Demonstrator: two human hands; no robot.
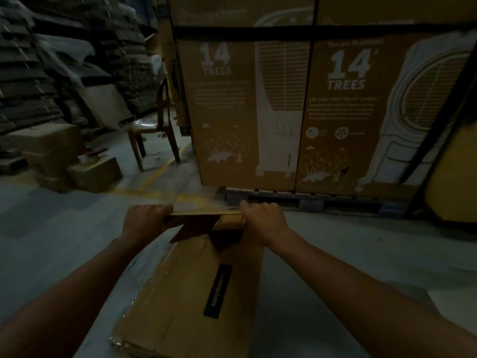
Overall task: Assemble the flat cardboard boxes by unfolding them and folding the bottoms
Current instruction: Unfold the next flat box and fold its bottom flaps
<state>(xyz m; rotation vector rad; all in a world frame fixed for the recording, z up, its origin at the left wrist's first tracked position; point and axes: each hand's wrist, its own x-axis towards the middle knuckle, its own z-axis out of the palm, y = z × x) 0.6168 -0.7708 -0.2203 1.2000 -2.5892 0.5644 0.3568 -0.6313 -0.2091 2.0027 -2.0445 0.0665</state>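
A flat brown cardboard box (191, 293) with a dark "Crompton" label lies on the grey floor in front of me, lengthwise away from me. Its far end flap (204, 211) is lifted and blurred. My left hand (144, 219) grips the left corner of that flap, fingers curled over its edge. My right hand (260, 215) grips the right end of the same flap, knuckles up. Under the raised flap the inner flaps show as a dark opening (206, 228).
Tall printed "14 TREES" cartons (304, 104) stand on a pallet (309, 201) straight ahead, close to the flap. A brown plastic chair (154, 133) and small cartons (67, 156) sit at left before stacked flat cardboard (31, 73). Yellow floor lines run ahead.
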